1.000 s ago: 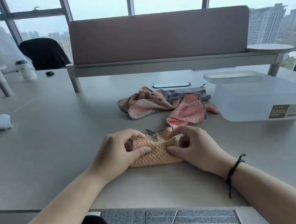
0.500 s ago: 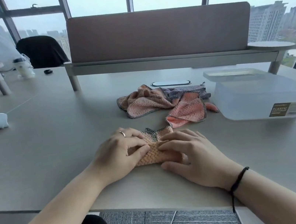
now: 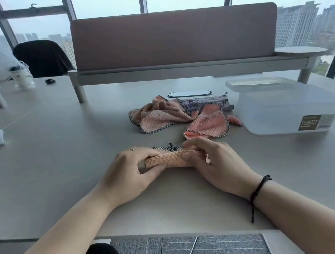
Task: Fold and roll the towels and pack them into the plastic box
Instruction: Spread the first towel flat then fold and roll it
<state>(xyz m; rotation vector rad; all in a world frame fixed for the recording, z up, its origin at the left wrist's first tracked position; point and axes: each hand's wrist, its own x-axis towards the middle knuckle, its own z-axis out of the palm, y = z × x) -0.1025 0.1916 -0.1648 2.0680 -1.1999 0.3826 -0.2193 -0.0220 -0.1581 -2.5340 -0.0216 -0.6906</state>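
Both hands are engaged on one orange towel (image 3: 165, 159), now a tight roll lying crosswise on the table (image 3: 58, 166) directly in front of the person. The left hand (image 3: 128, 174) grips the roll's left end, fingers curled over the top and thumb underneath. The right hand (image 3: 213, 159) grips the right end, fingers curled over the top and thumb pressed against the near face. A short dark-edged hem (image 3: 168, 147) protrudes behind the roll, which suggests the last turn is not yet closed.

Risks noted:
- The loose hem may spring back if either grip relaxes before the final turn is made; the waffle cloth looks thick and likely to unwind.
- Uneven pressure between the two hands could cone the roll, leaving one end slack.
- Lifting the roll one-handed toward the plastic box (image 3: 286, 108) (well apart, to the right) invites unrolling in transit.
- The box appears closed by its lid (image 3: 258, 85); if so, a hand must leave the roll to open it.
- The heap of unfolded towels (image 3: 173, 115) lies between the roll and the box, and a low carry could snag it
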